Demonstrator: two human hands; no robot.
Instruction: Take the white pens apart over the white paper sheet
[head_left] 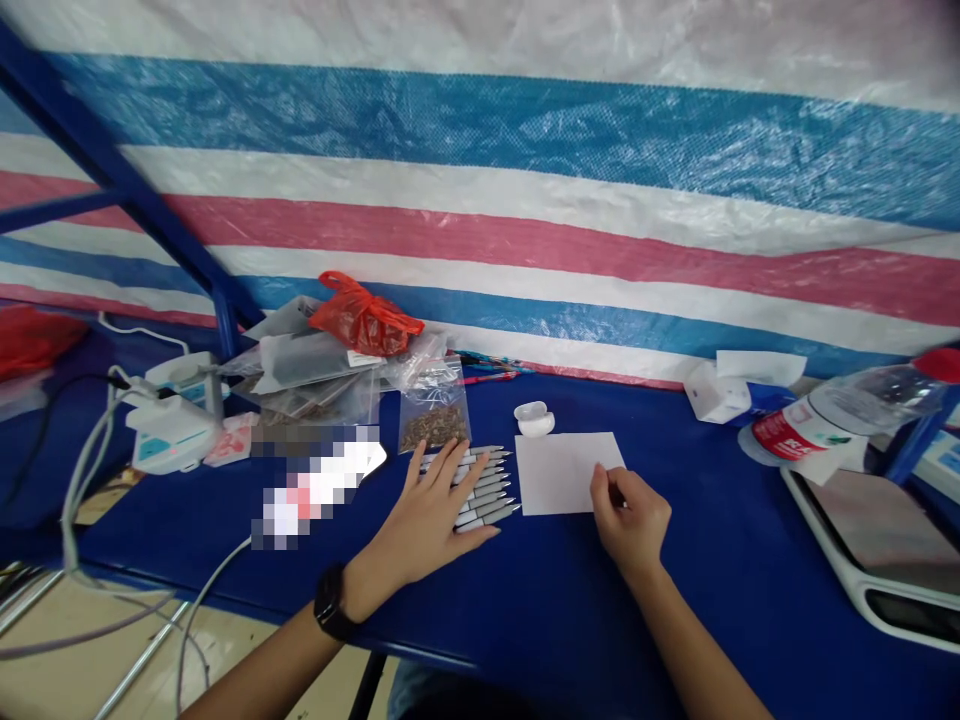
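Observation:
My left hand (431, 510) lies flat with its fingers spread over a row of several white-and-grey pens (491, 490), whose tips point right. A black band (330, 603) circles that wrist. Just right of the pens is a blank white sheet of paper (566, 470). At the sheet's lower right corner rests my right hand (634, 515), fingers curled closed; whatever may be inside the curl is hidden. An open white earbud case (534, 419) stands behind the sheet. Beyond my left fingertips sits a clear zip bag of dried brown bits (433, 415).
On the blue table (555, 620), a lit phone (330, 490), plastic bags (315, 375), a red bag (367, 315) and white power adapters (172, 430) lie left. A bottle (817, 420) and a scale (892, 540) stand right. A striped tarp (525, 180) hangs behind.

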